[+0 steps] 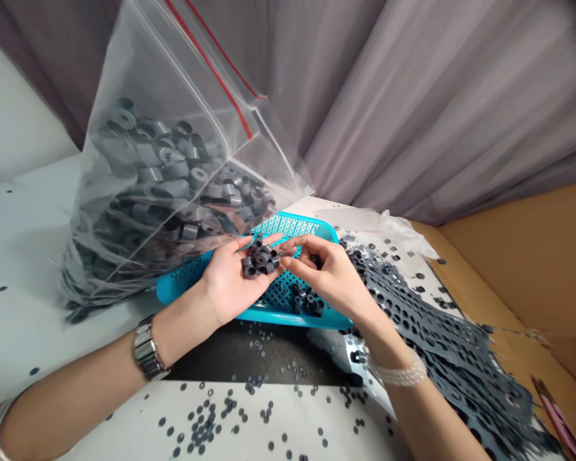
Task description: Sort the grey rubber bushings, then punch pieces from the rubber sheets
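Note:
My left hand (230,278) lies palm up over the turquoise plastic basket (288,224), cupping a small heap of dark grey rubber rings (258,259). My right hand (329,272) is close beside it, with thumb and forefinger pinched on what looks like one small grey ring (285,254) at the edge of the heap. More rings (307,302) lie in the basket's perforated bottom beneath my right hand. A large clear zip bag (163,173) with a red seal stands to the left, full of bigger grey rubber rings.
A perforated dark rubber sheet (422,326) spreads over the table's right side. Many small dark discs (201,422) lie scattered near the front. Pink-handled scissors (557,419) sit at the right by a cardboard wall (518,269). A grey curtain (413,109) hangs behind.

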Action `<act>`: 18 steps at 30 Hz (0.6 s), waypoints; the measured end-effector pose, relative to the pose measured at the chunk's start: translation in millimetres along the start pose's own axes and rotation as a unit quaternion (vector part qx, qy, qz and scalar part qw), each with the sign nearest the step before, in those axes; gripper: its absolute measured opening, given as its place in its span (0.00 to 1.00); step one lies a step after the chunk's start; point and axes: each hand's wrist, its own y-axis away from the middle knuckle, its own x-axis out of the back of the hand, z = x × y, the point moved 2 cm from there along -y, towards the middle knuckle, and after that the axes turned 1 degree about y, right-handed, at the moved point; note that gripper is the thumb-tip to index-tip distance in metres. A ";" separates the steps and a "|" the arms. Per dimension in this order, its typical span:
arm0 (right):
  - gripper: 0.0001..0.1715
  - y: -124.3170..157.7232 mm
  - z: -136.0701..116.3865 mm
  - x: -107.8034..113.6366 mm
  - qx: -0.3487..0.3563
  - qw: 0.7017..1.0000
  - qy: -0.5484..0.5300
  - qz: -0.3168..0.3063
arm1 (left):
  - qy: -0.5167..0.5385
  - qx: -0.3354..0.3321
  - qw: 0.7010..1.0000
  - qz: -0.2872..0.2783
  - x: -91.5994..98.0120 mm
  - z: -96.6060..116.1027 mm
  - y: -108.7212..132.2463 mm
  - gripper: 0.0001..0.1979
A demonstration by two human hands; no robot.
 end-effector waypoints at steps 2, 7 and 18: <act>0.09 0.8 -3.0 0.3 0.026 0.999 0.036 -0.019 | -0.009 -0.001 1.000 0.002 -1.6 0.4 1.2 0.22; 0.08 -0.6 1.4 -1.2 0.035 0.998 0.015 -0.055 | -0.009 -0.011 1.000 0.018 -4.8 1.4 3.0 0.22; 0.05 -8.2 19.5 6.0 -0.189 0.846 -0.499 0.002 | 0.048 0.024 0.998 -0.035 -2.4 -3.1 1.9 0.25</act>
